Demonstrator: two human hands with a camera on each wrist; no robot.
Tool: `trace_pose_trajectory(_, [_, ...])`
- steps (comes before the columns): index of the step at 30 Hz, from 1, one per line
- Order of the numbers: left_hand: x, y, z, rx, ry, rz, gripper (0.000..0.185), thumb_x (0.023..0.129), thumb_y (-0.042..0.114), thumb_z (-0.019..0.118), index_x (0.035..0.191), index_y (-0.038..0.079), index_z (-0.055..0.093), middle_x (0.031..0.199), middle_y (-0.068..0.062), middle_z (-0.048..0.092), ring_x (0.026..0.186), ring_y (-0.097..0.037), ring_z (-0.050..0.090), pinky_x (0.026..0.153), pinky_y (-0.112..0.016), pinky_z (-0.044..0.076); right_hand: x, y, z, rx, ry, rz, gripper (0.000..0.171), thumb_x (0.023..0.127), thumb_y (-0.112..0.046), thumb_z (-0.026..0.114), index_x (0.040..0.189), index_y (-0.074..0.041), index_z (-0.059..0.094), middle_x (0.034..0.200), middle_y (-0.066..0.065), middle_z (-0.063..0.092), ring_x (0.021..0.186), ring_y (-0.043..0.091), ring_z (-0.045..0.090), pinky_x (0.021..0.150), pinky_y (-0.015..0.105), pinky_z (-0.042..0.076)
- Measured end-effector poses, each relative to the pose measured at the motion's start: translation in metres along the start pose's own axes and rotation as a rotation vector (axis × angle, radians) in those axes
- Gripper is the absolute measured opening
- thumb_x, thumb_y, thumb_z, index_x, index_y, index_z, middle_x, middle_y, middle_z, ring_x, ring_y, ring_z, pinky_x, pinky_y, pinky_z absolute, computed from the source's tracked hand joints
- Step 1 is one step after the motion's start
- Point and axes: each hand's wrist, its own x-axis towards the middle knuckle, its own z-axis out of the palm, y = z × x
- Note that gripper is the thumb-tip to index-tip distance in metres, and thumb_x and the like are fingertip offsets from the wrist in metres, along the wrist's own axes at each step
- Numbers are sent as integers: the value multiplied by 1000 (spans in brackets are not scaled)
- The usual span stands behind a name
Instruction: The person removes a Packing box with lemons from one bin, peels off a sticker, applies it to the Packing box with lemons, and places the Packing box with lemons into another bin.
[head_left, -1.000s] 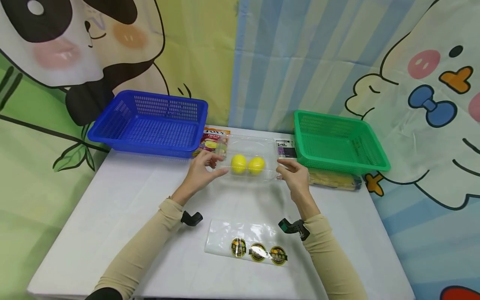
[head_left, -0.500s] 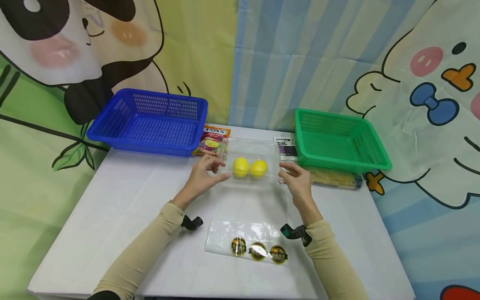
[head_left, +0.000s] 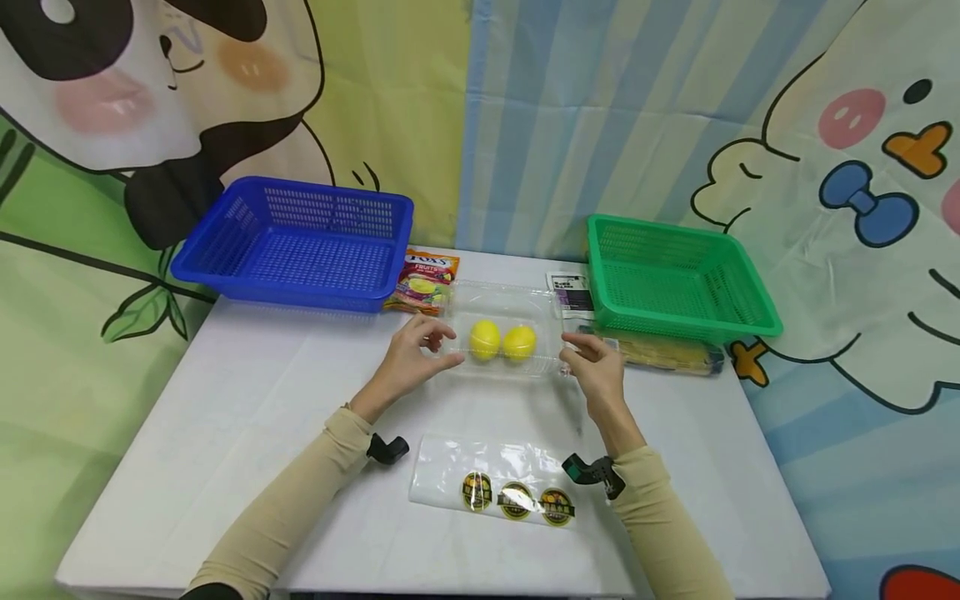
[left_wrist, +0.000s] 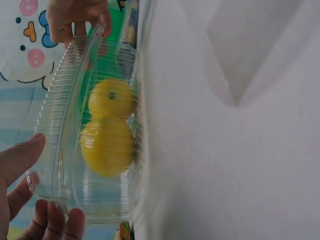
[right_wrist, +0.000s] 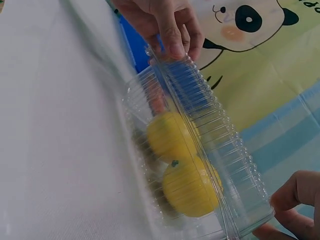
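Clear clamshell box sits on the white table, between the blue basket and green basket. Two lemons inside, side by side. Your left hand pinches the box's left end; your right hand pinches its right end, fingers curled on the rim.

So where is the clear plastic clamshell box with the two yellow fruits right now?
In the head view the clamshell box sits at the table's far middle, between the blue basket and green basket, held at its ends by the left hand and right hand.
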Motion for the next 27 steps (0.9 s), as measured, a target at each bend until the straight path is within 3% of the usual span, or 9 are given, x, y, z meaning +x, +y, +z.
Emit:
trace_pose_trajectory(5, [-3, 1, -7, 72, -26, 50, 37, 87, 23, 88, 117, 8, 72, 112, -13, 63, 96, -28, 62, 85, -46, 58, -2, 2, -1, -52, 7, -9, 35, 94, -12, 71, 129, -10, 73, 136, 9, 69, 104, 15, 65, 74, 28, 58])
trace_pose_trajectory(8, [-11, 4, -20, 135, 6, 96, 36, 90, 21, 85, 120, 9, 71, 112, -11, 67, 98, -25, 63, 85, -44, 57, -8, 1, -2, -131, 59, -86, 33, 96, -19, 73, 127, -11, 75, 130, 9, 71, 106, 16, 64, 77, 28, 57])
trace_pose_trajectory(11, [-27, 9, -33, 207, 28, 153, 29, 90, 18, 84, 115, 9, 73, 103, -7, 69, 94, -20, 62, 79, -38, 55, -19, 0, -5, -199, 171, -278, 25, 95, -18, 73, 118, -10, 78, 116, 12, 75, 102, 21, 66, 79, 30, 55])
trace_pose_trajectory(15, [-55, 19, -41, 300, -35, 238, 21, 88, 15, 85, 105, 13, 74, 94, 1, 68, 90, -15, 61, 76, -33, 53, -39, -2, -7, -261, 247, -567, 13, 93, -10, 75, 104, -6, 80, 98, 14, 76, 92, 30, 66, 78, 35, 50])
trace_pose_trajectory(17, [-71, 24, -39, 339, -83, 273, 19, 87, 16, 86, 102, 14, 74, 93, 4, 69, 90, -14, 61, 77, -33, 52, -49, -2, -6, -293, 207, -654, 10, 92, -9, 77, 101, -6, 80, 94, 12, 76, 88, 31, 65, 76, 35, 49])
trace_pose_trajectory(20, [-94, 32, -31, 390, -163, 310, 21, 87, 20, 86, 102, 16, 74, 98, 6, 71, 94, -13, 63, 81, -34, 52, -68, 0, -1, -342, 77, -713, 8, 90, -9, 81, 98, -10, 80, 93, 6, 77, 85, 25, 66, 72, 30, 49])
trace_pose_trajectory(24, [-120, 42, -14, 436, -287, 376, 25, 89, 28, 84, 109, 17, 74, 111, 6, 73, 106, -14, 65, 88, -37, 53, -92, 8, 6, -406, -101, -742, 12, 89, -9, 82, 98, -15, 79, 90, -2, 75, 79, 17, 66, 67, 27, 50])
trace_pose_trajectory(27, [-130, 44, -2, 472, -365, 416, 29, 91, 31, 82, 115, 16, 75, 120, 4, 73, 114, -16, 65, 94, -38, 52, -105, 15, 11, -436, -195, -759, 15, 88, -8, 83, 100, -15, 78, 87, -5, 72, 74, 13, 64, 64, 27, 51])
